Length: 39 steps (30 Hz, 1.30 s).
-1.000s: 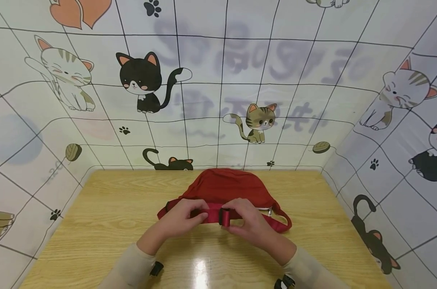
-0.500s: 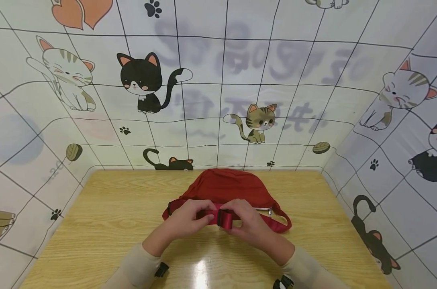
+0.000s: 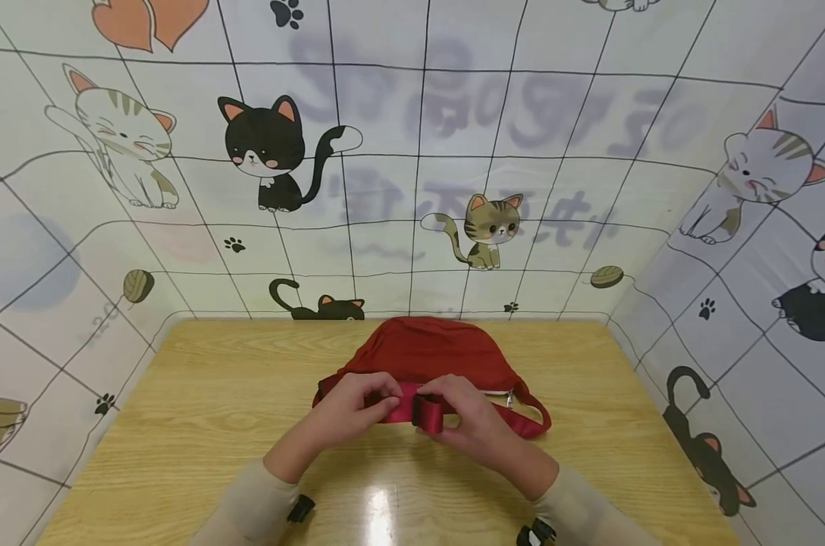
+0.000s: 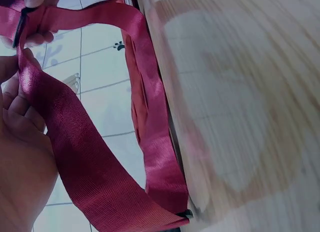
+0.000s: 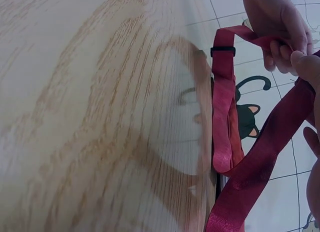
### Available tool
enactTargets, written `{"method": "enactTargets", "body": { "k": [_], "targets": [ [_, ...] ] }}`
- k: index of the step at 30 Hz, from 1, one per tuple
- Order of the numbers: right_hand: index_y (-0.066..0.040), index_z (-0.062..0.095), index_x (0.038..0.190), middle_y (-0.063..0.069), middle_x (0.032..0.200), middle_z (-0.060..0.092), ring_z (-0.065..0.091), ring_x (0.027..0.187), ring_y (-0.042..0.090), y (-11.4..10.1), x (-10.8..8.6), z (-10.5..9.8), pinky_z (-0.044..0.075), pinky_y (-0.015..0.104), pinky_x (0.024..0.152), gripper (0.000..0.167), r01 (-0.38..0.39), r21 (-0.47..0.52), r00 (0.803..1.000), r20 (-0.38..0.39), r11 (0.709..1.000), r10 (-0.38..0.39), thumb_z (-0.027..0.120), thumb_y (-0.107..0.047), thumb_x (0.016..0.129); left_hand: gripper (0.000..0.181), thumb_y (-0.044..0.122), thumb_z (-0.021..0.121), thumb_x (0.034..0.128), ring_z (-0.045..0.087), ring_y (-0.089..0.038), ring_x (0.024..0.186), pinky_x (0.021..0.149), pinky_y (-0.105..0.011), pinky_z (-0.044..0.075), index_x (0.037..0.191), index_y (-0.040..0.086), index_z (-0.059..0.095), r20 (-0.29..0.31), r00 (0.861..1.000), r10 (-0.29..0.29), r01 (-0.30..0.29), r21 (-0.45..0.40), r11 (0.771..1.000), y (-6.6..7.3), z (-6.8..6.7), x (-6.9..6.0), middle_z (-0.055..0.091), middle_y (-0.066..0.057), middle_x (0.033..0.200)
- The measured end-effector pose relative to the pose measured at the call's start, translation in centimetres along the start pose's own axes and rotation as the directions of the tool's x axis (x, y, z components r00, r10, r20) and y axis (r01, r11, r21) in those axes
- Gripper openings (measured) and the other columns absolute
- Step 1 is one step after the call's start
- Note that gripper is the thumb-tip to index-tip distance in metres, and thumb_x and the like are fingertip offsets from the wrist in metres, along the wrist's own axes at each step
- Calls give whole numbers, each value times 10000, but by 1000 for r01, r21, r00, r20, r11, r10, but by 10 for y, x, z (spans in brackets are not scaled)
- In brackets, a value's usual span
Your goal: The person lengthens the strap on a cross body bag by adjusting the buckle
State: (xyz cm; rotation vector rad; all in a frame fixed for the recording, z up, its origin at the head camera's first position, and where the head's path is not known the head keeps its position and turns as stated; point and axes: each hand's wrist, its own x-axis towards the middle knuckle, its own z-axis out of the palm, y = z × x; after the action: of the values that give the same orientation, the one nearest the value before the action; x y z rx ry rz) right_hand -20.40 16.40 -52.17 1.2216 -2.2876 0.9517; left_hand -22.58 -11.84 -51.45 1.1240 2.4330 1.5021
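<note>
Well, the strap (image 3: pixel 405 406) stretched in front of the red bag (image 3: pixel 433 351), held up, apparently so its black slider (image 3: pixel 415 410) sat within easy reach. My left grip (image 3: pixel 347 412) pinched the strap; my right grip (image 3: pixel 472 422) pinched it beside the slider, presumably to stop slipping. The bag lay on the counter (image 3: pixel 211 432), its weight likely anchoring everything.

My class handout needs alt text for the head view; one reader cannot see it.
A person's left hand and right hand hold a red strap near its black buckle, before a red bag on a wooden table. Behind is a white gridded backdrop with cartoon cats.
</note>
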Motion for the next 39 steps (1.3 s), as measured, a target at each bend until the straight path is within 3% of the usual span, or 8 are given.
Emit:
{"method": "enactTargets", "body": {
  "k": [5,13,17,24,27,30,34,39],
  "targets": [
    [-132,645,1381,10,1284,713,668,1145,196,-2,1,1,603,410,952,741,-17,16,1000,10,1000,17,1037,-84,754,141,149,758,1067,620,-88,818,720,-288,547,1140,263,717,15,1000,11,-11,5,1000,6,3,4,680,133,914],
    [-87,535,1405,47,1331,699,699,1212,221,-9,3,-1,625,372,965,788,-178,149,984,40,973,174,1014,-54,780,553,321,935,918,685,-42,1000,866,-326,588,1379,349,631,37,996,-77,71,129,989,16,8,2,712,204,1127],
    [-86,529,1380,49,1306,701,717,1167,217,-10,4,-1,639,373,926,785,-189,178,982,40,966,185,1016,-31,767,576,301,965,889,688,-20,1004,866,-311,600,1381,267,667,15,1000,-22,18,214,977,18,10,3,726,171,1193],
    [-103,584,1409,8,1352,678,658,1251,196,-12,4,-7,608,414,1001,795,-135,125,991,29,983,132,1045,-178,766,567,250,997,844,685,-63,991,847,-307,600,1319,175,697,-17,991,133,-121,324,938,18,10,3,759,85,1161],
    [-112,632,1410,-1,1351,676,628,1261,200,-14,7,-11,559,435,1046,749,-60,68,998,0,996,60,1029,-283,798,550,274,996,839,680,-81,969,836,-309,593,1292,177,699,-19,986,166,-147,381,913,17,10,3,759,82,1117],
    [-113,688,1359,6,1282,698,642,1196,200,-18,13,-14,541,436,1015,673,22,-5,999,-23,1000,-23,1023,-288,803,546,296,990,839,682,-90,964,841,-315,591,1285,187,695,-16,984,180,-157,416,896,16,10,4,756,83,1107],
    [-144,737,1302,-23,1173,728,657,1086,169,-21,15,-15,530,427,953,599,45,-44,998,-35,998,-47,1026,-259,790,527,319,987,844,676,-81,953,834,-311,589,1265,200,693,-10,985,170,-150,420,895,15,10,4,752,100,1091],
    [-154,720,1293,-30,1189,726,651,1097,169,-16,8,-20,529,370,958,566,2,76,999,-45,997,1,1004,-123,804,485,318,979,856,657,-48,923,809,-291,579,1222,214,679,-4,984,177,-161,392,906,14,9,5,740,132,1036]
  ]
}}
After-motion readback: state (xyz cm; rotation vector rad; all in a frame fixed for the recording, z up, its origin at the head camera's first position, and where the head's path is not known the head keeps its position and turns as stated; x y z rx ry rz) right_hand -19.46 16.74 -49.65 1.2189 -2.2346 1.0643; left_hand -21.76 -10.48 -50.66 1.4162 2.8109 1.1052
